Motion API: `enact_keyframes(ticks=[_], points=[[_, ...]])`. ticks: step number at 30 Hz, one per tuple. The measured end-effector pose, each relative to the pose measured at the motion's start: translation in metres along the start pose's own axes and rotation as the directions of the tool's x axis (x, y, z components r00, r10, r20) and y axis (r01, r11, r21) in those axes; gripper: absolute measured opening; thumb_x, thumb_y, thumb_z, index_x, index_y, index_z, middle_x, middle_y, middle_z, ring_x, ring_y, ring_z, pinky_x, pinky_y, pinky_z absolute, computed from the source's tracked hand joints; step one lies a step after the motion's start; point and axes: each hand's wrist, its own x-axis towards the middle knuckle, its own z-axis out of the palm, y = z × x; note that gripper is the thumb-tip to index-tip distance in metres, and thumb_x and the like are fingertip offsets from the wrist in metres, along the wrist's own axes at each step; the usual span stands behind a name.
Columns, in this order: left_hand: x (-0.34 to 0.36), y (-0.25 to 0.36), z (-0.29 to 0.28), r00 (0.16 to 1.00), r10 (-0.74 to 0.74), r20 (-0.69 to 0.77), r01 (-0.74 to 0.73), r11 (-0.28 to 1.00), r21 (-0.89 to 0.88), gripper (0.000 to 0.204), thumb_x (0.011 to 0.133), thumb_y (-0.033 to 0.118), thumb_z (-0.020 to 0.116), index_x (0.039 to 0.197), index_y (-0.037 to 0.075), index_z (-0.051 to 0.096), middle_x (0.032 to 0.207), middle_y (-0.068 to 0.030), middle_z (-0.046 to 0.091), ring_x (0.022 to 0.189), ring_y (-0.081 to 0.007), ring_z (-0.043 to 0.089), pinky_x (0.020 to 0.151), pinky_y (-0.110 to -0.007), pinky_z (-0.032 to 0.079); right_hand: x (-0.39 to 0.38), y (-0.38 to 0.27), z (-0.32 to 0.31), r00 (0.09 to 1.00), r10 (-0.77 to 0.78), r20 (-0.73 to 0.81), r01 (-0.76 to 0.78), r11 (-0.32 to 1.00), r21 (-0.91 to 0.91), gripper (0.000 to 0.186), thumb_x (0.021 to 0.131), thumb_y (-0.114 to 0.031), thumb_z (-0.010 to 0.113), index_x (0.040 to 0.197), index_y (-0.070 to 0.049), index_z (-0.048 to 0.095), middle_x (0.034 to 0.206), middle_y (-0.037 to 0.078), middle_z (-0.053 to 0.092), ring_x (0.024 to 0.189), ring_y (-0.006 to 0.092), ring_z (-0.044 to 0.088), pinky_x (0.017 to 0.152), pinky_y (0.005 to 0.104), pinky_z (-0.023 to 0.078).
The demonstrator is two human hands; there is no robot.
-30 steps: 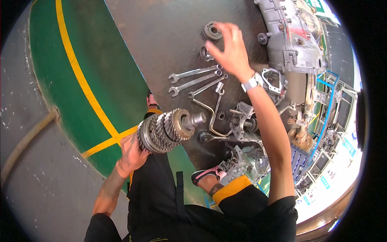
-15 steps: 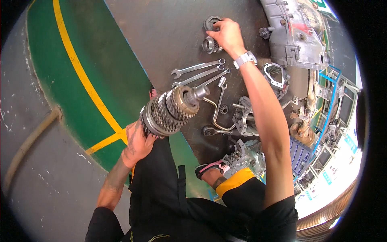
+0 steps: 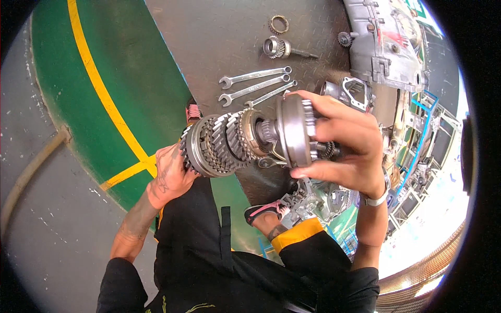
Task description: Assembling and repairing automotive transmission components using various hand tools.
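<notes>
My left hand [image 3: 169, 172] grips the gear shaft assembly [image 3: 224, 138], a stack of steel gears and rings held roughly level. My right hand [image 3: 347, 146] has its fingers and thumb round a large steel synchronizer ring with teeth [image 3: 292, 130], lined up at the free, splined end of the shaft; whether it sits on the shaft is hard to tell. Above my hands, on the dark metal plate [image 3: 203, 41], lie three wrenches [image 3: 254, 87], a small pinion shaft [image 3: 276, 47] and a thin brass-coloured ring [image 3: 278, 23].
A large aluminium gearbox housing [image 3: 386, 57] stands at the upper right, beside a small gear [image 3: 344, 39]. A gasket-like cover [image 3: 355, 94], more castings [image 3: 329, 198] and blue frames [image 3: 428, 112] are on the right. A hose [image 3: 31, 172] lies on the floor at the left.
My right hand has picked up the large ring from the upper part of the plate and brought it down to the shaft's end. The shaft assembly has tilted nearer to level.
</notes>
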Motion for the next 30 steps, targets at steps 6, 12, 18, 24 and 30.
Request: enact_keyframes(ticks=[6, 12, 18, 24, 30], points=[[-0.003, 0.003, 0.01, 0.995, 0.074, -0.059, -0.074, 0.997, 0.01, 0.052, 0.068, 0.007, 0.075, 0.115, -0.007, 0.057, 0.085, -0.0159, 0.063, 0.068, -0.0371, 0.062, 0.062, -0.044, 0.05, -0.02, -0.013, 0.013, 0.989, 0.136, -0.05, -0.133, 0.989, 0.066, 0.053, 0.074, -0.031, 0.089, 0.102, 0.006, 0.063, 0.112, 0.02, 0.066, 0.097, 0.0235, 0.065, 0.086, 0.0329, 0.05], [0.0, 0.013, 0.017, 0.995, 0.071, -0.063, -0.073, 0.997, -0.017, 0.056, 0.069, 0.013, 0.077, 0.117, -0.009, 0.058, 0.092, -0.0183, 0.066, 0.074, -0.0381, 0.066, 0.064, -0.043, 0.052, -0.033, -0.023, 0.024, 0.976, 0.145, -0.163, -0.121, 0.982, 0.147, 0.056, 0.075, -0.025, 0.088, 0.109, 0.004, 0.054, 0.125, 0.032, 0.056, 0.105, 0.0339, 0.061, 0.093, 0.0407, 0.047], [0.006, 0.024, 0.024, 0.985, 0.147, -0.091, -0.148, 0.989, 0.0, 0.056, 0.068, 0.017, 0.077, 0.113, -0.011, 0.059, 0.098, -0.0204, 0.067, 0.078, -0.037, 0.068, 0.067, -0.042, 0.053, -0.026, -0.026, 0.013, 0.999, -0.033, -0.002, 0.032, 0.995, -0.091, 0.095, 0.074, -0.047, 0.084, 0.141, -0.002, 0.035, 0.145, 0.042, 0.04, 0.139, 0.0483, 0.042, 0.111, 0.0492, 0.037], [0.007, 0.03, 0.034, 0.969, 0.142, -0.2, -0.152, 0.988, -0.033, 0.058, 0.066, 0.008, 0.071, 0.119, -0.01, 0.057, 0.087, -0.0167, 0.065, 0.07, -0.0373, 0.065, 0.065, -0.042, 0.053, -0.033, -0.021, 0.035, 0.998, 0.011, -0.061, -0.02, 0.989, -0.15, 0.108, 0.08, -0.055, 0.077, 0.158, -0.003, 0.025, 0.161, 0.033, 0.02, 0.144, 0.0432, 0.037, 0.114, 0.0483, 0.034], [0.008, 0.034, 0.037, 0.975, 0.153, -0.159, -0.168, 0.982, -0.089, 0.056, 0.066, 0.007, 0.072, 0.118, -0.01, 0.057, 0.085, -0.0157, 0.064, 0.069, -0.037, 0.064, 0.064, -0.041, 0.052, -0.037, -0.023, 0.039, 0.998, -0.059, 0.0, 0.058, 0.997, -0.046, 0.076, 0.09, -0.029, 0.068, 0.158, -0.027, 0.034, 0.161, 0.034, 0.017, 0.14, 0.0464, 0.042, 0.114, 0.0497, 0.034]])
